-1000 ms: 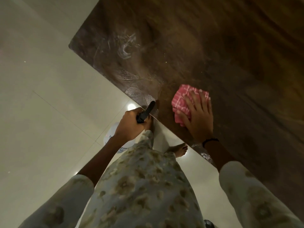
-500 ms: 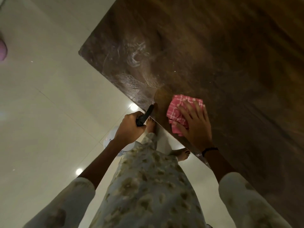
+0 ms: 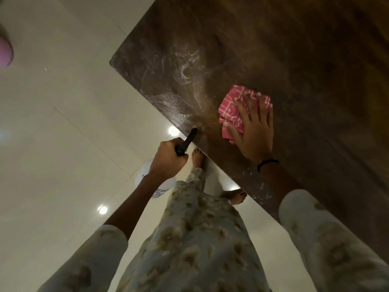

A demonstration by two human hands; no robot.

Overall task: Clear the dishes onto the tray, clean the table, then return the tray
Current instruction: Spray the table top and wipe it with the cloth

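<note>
- Flat, spread fingers of the right hand (image 3: 254,131) press a pink checked cloth (image 3: 232,110) onto the dark wooden table (image 3: 294,49), near its edge.
- Left hand (image 3: 168,160) grips a white spray bottle (image 3: 155,180) beside the table's edge, above the tiled floor (image 3: 52,144).

Glossy cream tiled floor (image 3: 52,144) w/ thin grout lines and bright round light reflections. Dark wood-grain tabletop (image 3: 294,49), rounded corner at centre-left, w/ whitish smears near that corner. Blurred pink object (image 3: 5,53) at left edge, unidentifiable.
</note>
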